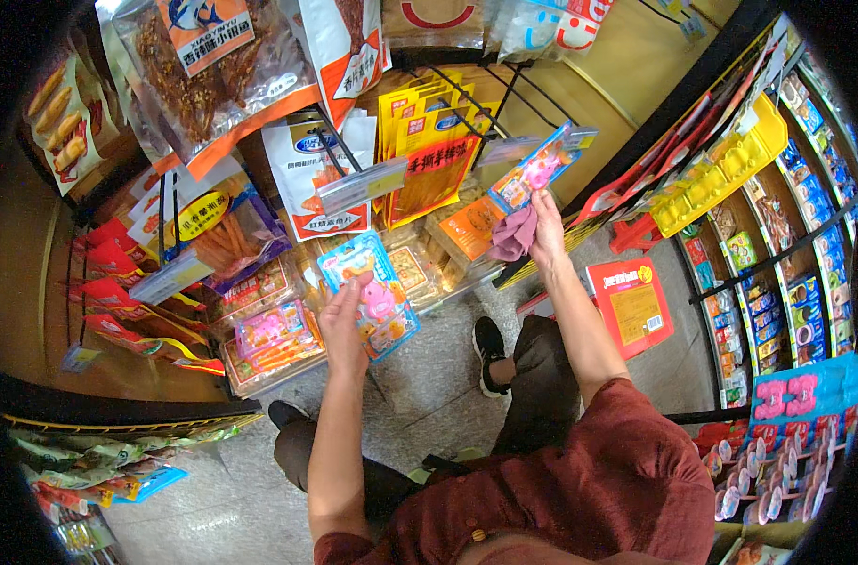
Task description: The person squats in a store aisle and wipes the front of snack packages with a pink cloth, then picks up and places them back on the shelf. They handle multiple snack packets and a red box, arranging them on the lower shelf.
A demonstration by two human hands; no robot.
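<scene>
Two blue blister-packed toys in play: left hand [342, 318] grasps one [371, 294] low before the snack rack, right hand [545, 226] pinches another [533, 171] plus purple cloth [512, 234] beside the peg hooks [467, 99]; best kept flat, hang-hole lined up.

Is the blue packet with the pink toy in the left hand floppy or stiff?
Probably fairly stiff: the blue packet stays flat though the left hand grips only its lower edge. It likely weighs little, being thin card with a small pink toy. Its glossy front may be a bit slippery.
</scene>
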